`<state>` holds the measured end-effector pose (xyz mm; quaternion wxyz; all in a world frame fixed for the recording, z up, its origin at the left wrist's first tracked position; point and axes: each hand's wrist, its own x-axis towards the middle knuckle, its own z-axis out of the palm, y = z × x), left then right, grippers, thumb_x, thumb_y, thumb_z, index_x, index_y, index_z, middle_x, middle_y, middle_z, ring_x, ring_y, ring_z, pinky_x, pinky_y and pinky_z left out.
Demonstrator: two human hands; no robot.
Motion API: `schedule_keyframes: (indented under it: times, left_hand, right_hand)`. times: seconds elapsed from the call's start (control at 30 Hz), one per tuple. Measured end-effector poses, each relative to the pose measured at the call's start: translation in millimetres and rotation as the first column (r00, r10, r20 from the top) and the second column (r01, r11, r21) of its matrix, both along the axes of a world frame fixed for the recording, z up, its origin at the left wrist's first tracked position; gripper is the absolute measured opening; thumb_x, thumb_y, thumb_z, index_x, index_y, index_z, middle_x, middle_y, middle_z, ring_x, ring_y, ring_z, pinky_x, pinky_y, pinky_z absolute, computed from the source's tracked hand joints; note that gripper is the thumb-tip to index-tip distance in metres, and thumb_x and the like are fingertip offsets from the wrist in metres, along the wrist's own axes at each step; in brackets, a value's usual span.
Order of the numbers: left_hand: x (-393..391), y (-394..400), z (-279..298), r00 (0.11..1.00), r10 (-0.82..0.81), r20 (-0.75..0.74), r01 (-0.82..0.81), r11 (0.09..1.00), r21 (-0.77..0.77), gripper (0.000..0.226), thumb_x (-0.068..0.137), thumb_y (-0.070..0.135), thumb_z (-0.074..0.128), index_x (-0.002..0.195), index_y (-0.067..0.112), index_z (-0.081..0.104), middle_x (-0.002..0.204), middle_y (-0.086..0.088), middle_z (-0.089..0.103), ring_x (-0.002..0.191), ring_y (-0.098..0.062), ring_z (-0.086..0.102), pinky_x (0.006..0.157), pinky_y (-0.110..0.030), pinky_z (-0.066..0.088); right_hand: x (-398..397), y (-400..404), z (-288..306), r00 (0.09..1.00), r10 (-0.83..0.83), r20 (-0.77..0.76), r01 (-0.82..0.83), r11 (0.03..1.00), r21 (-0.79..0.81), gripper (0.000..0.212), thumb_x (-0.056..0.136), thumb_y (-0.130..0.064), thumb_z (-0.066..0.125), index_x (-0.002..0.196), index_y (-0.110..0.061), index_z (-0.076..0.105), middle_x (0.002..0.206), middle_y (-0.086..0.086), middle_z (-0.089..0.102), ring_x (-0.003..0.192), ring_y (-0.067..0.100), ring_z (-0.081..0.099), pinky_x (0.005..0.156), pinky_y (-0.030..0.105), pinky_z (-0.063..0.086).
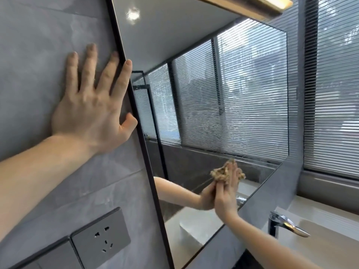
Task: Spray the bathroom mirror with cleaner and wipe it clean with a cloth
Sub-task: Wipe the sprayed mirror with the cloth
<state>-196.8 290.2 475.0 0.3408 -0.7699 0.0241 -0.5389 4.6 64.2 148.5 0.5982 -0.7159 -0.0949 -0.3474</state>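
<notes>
Mirror (204,78): wall-mounted, dark-framed, seen at a steep angle. Streaks and an arc of wet film show on the glass in the lower middle area, over the reflected blinds; judged as cleaner not yet wiped off.

Cloth (223,174): tan, crumpled, pressed flat against the lower part of the glass, near the bottom edge. Its reflection meets it at the surface.

Right hand (226,199): fingers straight and together, palm pushing the cloth onto the mirror; nothing is gripped, the cloth is trapped between palm and glass. Flat pressure likely spreads contact for wiping.

Left hand (91,111): fingers spread and straight, palm flat on the grey wall tile (38,55) just beside the mirror frame; forefinger tip and thumb overlap the frame edge. Holds nothing. Probably a brace for leaning toward the far side of the glass.

Surroundings: wall socket (101,243) below the left forearm; chrome tap (287,224) over a pale basin (320,247) under the right forearm; window blinds (334,94) at right; lit lamp bar (252,6) above the mirror.

Obstructions: the tap stands near the right forearm and could hinder low strokes. Spray bottle not in view.
</notes>
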Motion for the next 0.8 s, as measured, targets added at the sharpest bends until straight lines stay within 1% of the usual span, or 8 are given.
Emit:
schedule_keyframes:
  times: [0.1,0.17,0.23,0.3,0.4,0.53,0.67,0.8]
  left_hand:
    - [0,-1,1,1.000,-0.004,0.013,0.004,1.000,0.002,0.099,0.086,0.053,0.039,0.169,0.010,0.007,0.174,-0.021,0.016,0.160,-0.050,0.003,0.128,-0.063,-0.005]
    - [0,-1,1,1.000,-0.006,0.015,0.005,1.000,0.004,0.099,0.085,0.052,0.040,0.169,0.010,0.007,0.173,-0.021,0.017,0.160,-0.050,0.003,0.128,-0.063,-0.006]
    - [0,-2,1,1.000,-0.005,0.016,0.005,1.000,0.002,0.100,0.085,0.053,0.041,0.169,0.010,0.007,0.173,-0.021,0.018,0.160,-0.050,0.004,0.128,-0.063,-0.006]
    - [0,-2,2,1.000,0.002,0.009,-0.002,1.000,0.000,0.101,0.084,0.053,0.040,0.169,0.010,0.007,0.174,-0.021,0.017,0.160,-0.050,0.003,0.128,-0.064,-0.005]
    - [-1,-2,3,1.000,0.014,0.001,-0.014,1.000,0.000,0.102,0.085,0.055,0.040,0.169,0.009,0.007,0.174,-0.022,0.017,0.159,-0.051,0.003,0.128,-0.066,-0.002]
    - [-2,-3,3,1.000,0.020,-0.003,-0.020,1.000,-0.001,0.102,0.084,0.055,0.040,0.169,0.009,0.007,0.172,-0.023,0.020,0.159,-0.052,0.004,0.128,-0.066,-0.002]
    - [-4,-4,1,1.000,-0.001,-0.008,0.001,1.000,-0.010,0.102,0.082,0.052,0.043,0.169,0.008,0.011,0.171,-0.024,0.023,0.159,-0.052,0.007,0.128,-0.067,0.002]
    - [-6,-3,1,1.000,-0.001,-0.010,0.001,1.000,0.000,0.102,0.082,0.052,0.043,0.169,0.008,0.012,0.171,-0.024,0.023,0.159,-0.052,0.009,0.128,-0.067,0.005]
  right_hand:
    - [58,-50,22,0.978,0.014,-0.207,0.015,0.991,0.136,0.062,0.114,-0.041,0.031,0.170,-0.031,0.007,0.178,-0.015,-0.003,0.164,0.010,-0.006,0.133,0.036,-0.006]
    - [93,-78,40,0.930,0.054,-0.363,0.037,0.970,0.239,0.066,0.109,-0.047,0.035,0.169,-0.026,0.016,0.178,-0.002,0.011,0.165,0.022,0.009,0.134,0.044,0.003]
    - [109,-89,64,0.880,0.047,-0.473,0.090,0.961,0.263,0.073,0.101,-0.056,0.032,0.165,-0.021,0.026,0.173,0.006,0.025,0.161,0.030,0.021,0.132,0.054,0.012]
    - [103,-80,93,0.873,0.011,-0.488,0.110,0.969,0.220,0.067,0.110,-0.048,0.031,0.168,-0.016,0.020,0.176,0.006,0.017,0.163,0.030,0.012,0.132,0.054,0.002]
    - [62,-46,135,0.947,-0.012,-0.321,0.061,0.988,0.145,0.068,0.112,-0.045,0.026,0.170,-0.020,0.000,0.179,-0.003,-0.009,0.164,0.020,-0.015,0.130,0.047,-0.018]
    - [-13,15,169,1.000,0.025,0.014,-0.025,0.999,-0.041,0.081,0.098,-0.054,0.025,0.169,-0.033,-0.009,0.175,-0.015,-0.022,0.160,0.010,-0.027,0.128,0.044,-0.023]
    - [-77,57,195,0.920,0.168,0.353,0.005,0.898,-0.439,0.082,0.100,-0.050,0.027,0.169,-0.023,-0.009,0.176,-0.002,-0.024,0.161,0.022,-0.027,0.128,0.049,-0.023]
    - [-88,60,225,0.798,0.309,0.518,0.093,0.785,-0.612,0.078,0.102,-0.040,0.038,0.171,-0.019,0.006,0.179,0.000,-0.009,0.164,0.027,-0.017,0.130,0.057,-0.014]
